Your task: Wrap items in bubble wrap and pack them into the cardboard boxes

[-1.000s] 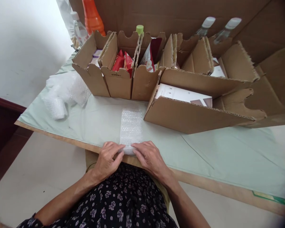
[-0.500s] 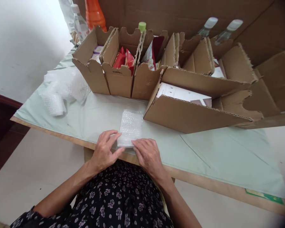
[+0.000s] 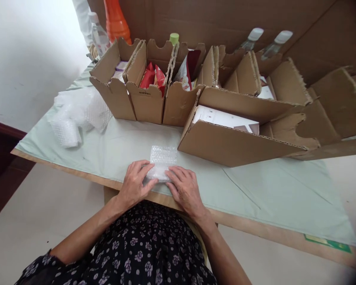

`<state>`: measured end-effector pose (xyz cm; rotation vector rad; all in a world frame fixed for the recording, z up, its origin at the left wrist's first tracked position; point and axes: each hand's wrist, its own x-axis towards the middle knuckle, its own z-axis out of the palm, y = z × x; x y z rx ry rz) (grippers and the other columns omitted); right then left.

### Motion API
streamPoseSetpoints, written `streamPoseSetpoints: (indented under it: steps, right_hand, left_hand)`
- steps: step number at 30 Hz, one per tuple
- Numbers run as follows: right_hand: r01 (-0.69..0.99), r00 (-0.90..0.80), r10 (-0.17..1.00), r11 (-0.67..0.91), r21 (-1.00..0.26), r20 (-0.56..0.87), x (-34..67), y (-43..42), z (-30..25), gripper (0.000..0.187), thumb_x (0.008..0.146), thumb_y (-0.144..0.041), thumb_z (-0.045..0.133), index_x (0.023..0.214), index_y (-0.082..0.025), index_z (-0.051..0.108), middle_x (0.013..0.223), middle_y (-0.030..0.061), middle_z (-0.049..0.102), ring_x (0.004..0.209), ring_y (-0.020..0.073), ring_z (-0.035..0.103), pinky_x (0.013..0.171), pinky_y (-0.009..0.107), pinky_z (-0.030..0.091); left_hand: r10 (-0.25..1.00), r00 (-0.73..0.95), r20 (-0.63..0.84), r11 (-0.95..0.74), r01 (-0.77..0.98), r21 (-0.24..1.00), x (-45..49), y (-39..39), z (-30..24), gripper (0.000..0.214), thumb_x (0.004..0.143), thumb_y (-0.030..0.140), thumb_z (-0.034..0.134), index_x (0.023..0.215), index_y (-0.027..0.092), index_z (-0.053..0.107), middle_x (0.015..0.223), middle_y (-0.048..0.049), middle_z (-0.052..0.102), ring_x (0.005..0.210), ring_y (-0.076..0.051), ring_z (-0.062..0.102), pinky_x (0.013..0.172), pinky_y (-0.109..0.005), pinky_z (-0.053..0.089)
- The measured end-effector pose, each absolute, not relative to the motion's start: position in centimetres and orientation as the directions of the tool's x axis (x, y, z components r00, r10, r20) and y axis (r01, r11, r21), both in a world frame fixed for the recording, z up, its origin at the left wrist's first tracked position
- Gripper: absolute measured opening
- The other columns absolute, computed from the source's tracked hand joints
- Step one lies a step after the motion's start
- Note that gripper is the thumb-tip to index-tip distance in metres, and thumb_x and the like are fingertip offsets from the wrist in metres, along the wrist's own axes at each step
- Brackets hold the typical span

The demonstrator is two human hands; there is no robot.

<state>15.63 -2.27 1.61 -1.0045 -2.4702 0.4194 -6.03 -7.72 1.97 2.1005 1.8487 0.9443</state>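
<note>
A small piece of bubble wrap (image 3: 163, 154) lies near the table's front edge, its near part folded over into a flat band. My left hand (image 3: 135, 180) grips the left end of that folded band between thumb and fingers. At the other end, my right hand (image 3: 184, 187) has its fingers on top of the band and its thumb at the near edge. Whether anything is wrapped inside the fold, I cannot tell. More crumpled bubble wrap (image 3: 77, 111) lies to the left.
Cardboard bins stand along the back, one with red packets (image 3: 148, 75). A longer bin (image 3: 240, 146) in front holds a white box (image 3: 222, 117). Behind are an orange bottle (image 3: 116, 21) and clear bottles (image 3: 250, 39). A green cloth (image 3: 269, 190) covers the table.
The near part of the bubble wrap has been folded further away from me, so less of the flat sheet shows. Both hands have moved slightly with it.
</note>
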Motion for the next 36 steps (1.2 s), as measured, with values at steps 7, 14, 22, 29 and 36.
streamPoseSetpoints:
  steps: [7, 14, 22, 29, 36]
  right_hand:
    - [0.565, -0.546, 0.788, 0.598, -0.569, 0.286, 16.5, -3.5, 2.7, 0.035, 0.105, -0.034, 0.055, 0.138, -0.025, 0.063, 0.133, 0.0120, 0.071, 0.119, 0.0287, 0.064, 0.098, 0.048, 0.051]
    - [0.608, -0.653, 0.713, 0.694, -0.387, 0.254, 13.9, -1.8, 1.8, 0.034, 0.095, -0.018, 0.064, 0.129, -0.021, 0.068, 0.134, 0.0150, 0.071, 0.124, 0.0324, 0.062, 0.099, 0.049, 0.049]
    - [0.302, -0.383, 0.924, 0.132, -0.944, 0.007, 13.9, -2.5, 2.3, 0.029, 0.101, -0.040, 0.056, 0.120, -0.023, 0.070, 0.106, 0.0054, 0.077, 0.093, 0.0221, 0.068, 0.083, 0.035, 0.055]
    - [0.239, -0.405, 0.914, 0.119, -0.964, 0.012, 17.5, -4.0, 3.4, 0.040, 0.093, -0.044, 0.068, 0.128, -0.023, 0.069, 0.129, 0.0111, 0.070, 0.113, 0.0250, 0.066, 0.100, 0.041, 0.055]
    - [0.343, -0.663, 0.749, 0.310, -0.887, 0.006, 23.6, -3.5, 8.3, 0.038, 0.095, -0.030, 0.070, 0.133, -0.031, 0.069, 0.125, 0.0040, 0.074, 0.110, 0.0211, 0.071, 0.098, 0.035, 0.058]
  left_hand:
    - [0.959, 0.007, 0.282, -0.173, 0.805, 0.568, -6.1, -8.4, 2.2, 0.031, 0.099, 0.026, 0.059, 0.129, 0.019, 0.065, 0.102, -0.0085, 0.075, 0.095, -0.025, 0.066, 0.090, -0.042, 0.052]
    - [0.956, -0.208, 0.207, 0.019, 0.747, 0.665, -6.8, -7.1, 1.6, 0.038, 0.097, 0.037, 0.061, 0.129, 0.017, 0.066, 0.105, -0.0103, 0.073, 0.096, -0.025, 0.067, 0.087, -0.041, 0.056]
    - [0.975, -0.186, -0.122, 0.159, 0.198, 0.967, -4.1, -10.0, 3.0, 0.052, 0.098, 0.038, 0.060, 0.146, 0.017, 0.055, 0.146, -0.0156, 0.064, 0.133, -0.027, 0.063, 0.116, -0.045, 0.050]
    - [0.995, -0.100, -0.006, 0.038, 0.314, 0.949, -1.6, -7.8, 4.2, 0.033, 0.093, 0.023, 0.057, 0.124, 0.019, 0.067, 0.112, -0.0082, 0.077, 0.098, -0.021, 0.072, 0.087, -0.033, 0.060]
    - [0.912, 0.396, 0.108, -0.283, 0.417, 0.864, 0.5, -7.2, 4.7, 0.034, 0.082, 0.011, 0.055, 0.108, 0.022, 0.073, 0.084, -0.0022, 0.073, 0.076, -0.018, 0.068, 0.071, -0.029, 0.056]
